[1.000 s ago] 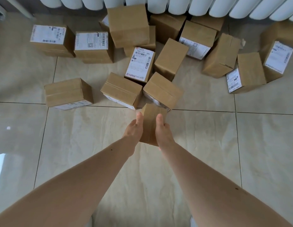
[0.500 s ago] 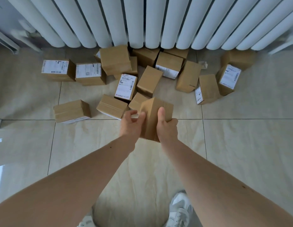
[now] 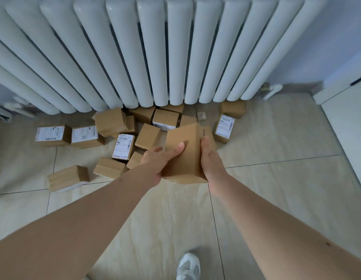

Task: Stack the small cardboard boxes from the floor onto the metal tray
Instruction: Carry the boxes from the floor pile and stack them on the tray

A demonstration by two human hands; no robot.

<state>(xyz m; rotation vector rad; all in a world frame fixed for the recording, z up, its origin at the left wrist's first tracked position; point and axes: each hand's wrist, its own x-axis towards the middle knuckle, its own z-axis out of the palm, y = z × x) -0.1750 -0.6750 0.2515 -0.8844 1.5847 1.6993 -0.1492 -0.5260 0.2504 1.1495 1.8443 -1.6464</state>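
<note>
I hold a small plain cardboard box (image 3: 185,150) in the air above the floor, between both hands. My left hand (image 3: 157,160) grips its left side, thumb lying across the top face. My right hand (image 3: 210,158) clasps its right side. Behind and to the left, several small cardboard boxes (image 3: 111,122) lie scattered on the tiled floor, some with white shipping labels (image 3: 123,146). No metal tray is in view.
A white column radiator (image 3: 155,53) runs along the wall behind the pile. A white cabinet or door edge (image 3: 345,118) stands at the right. My white shoe (image 3: 187,265) is on the beige tiles (image 3: 276,138) below.
The box has been lifted off the floor and carried up and slightly right. The view has risen and pulled back, showing the radiator and a shoe.
</note>
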